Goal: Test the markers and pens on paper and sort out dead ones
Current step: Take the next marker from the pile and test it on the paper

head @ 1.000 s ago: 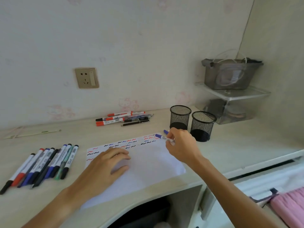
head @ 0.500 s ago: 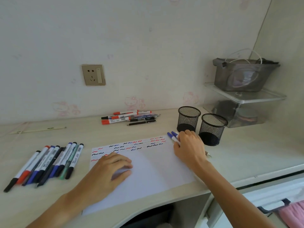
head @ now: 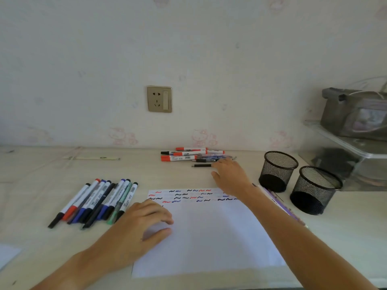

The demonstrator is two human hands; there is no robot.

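A white paper lies on the desk with rows of red, blue and black squiggles along its top edge. My left hand rests on the paper's left part, fingers loosely curved. My right hand stretches out beyond the paper, its fingertips at the right end of a back pile of markers and pens, close to a thin black pen. It holds nothing that I can see. Several capped markers lie side by side left of the paper. Purple-blue pens lie right of the paper, partly hidden by my forearm.
Two black mesh pen cups stand at the right. Behind them a clear plastic box carries a grey bag. A wall socket sits above the desk. A pale ruler lies at the back left.
My right hand has let go of the blue pens beside the paper and moved back to the pile of pens. The view has swung left. My left hand stayed on the paper.
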